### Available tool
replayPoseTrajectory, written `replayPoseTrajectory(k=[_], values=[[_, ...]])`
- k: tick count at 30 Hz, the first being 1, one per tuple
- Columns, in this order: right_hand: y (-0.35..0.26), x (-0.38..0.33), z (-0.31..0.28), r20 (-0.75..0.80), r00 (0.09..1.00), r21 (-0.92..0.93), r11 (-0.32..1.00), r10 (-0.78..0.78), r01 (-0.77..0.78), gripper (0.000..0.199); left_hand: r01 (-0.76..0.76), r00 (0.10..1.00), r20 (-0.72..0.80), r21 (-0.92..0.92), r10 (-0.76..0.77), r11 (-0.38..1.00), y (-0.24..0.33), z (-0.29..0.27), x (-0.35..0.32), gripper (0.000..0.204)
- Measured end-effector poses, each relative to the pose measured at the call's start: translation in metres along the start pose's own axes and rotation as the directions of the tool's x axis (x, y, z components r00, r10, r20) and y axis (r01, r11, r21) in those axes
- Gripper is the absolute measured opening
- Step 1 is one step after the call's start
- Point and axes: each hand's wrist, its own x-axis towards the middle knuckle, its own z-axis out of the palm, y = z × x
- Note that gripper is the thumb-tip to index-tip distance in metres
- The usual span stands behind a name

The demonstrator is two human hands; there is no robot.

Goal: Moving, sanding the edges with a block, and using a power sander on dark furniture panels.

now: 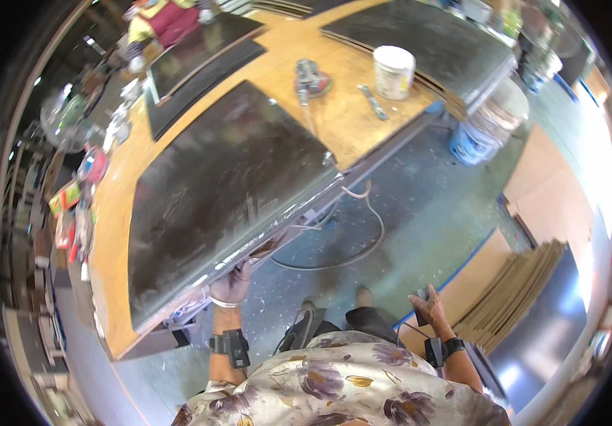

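A large dark panel (228, 192), dusty and smeared with pale streaks, lies on the wooden worktable (111, 277) in front of me. At its near edge is my left hand (231, 285), its dirty fingers curled up against the edge and partly hidden by it. My right hand (430, 309) hangs low on the right, away from the table, closed around a small dark flat block (420, 293) whose exact kind I cannot make out. A sander (310, 79) with a hose rests on the table beyond the panel, beside a metal scraper-like tool (372, 101).
A white bucket (393, 73) stands on the table, with more dark panels (419, 39) around it. Below lies a looped pale hose (348, 265). Stacked brown sheets (508, 295) are at right, near a large tub (487, 124). A co-worker (167, 21) stands at the far left.
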Motion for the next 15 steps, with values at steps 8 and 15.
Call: replayPoseTrajectory(k=[8,15], values=[[-0.223,-0.021,-0.066,-0.323,0.606,0.180,0.581,-0.727,0.793,0.082,-0.337,0.935,0.001,0.307,0.354,0.890,0.040,0.066,0.000,0.039],[-0.343,-0.109,-0.130,-0.307,0.047,-0.242,0.126,-0.951,0.962,0.084,-0.317,0.919,-0.127,0.327,0.374,0.890,0.030,0.067,0.005,0.044]])
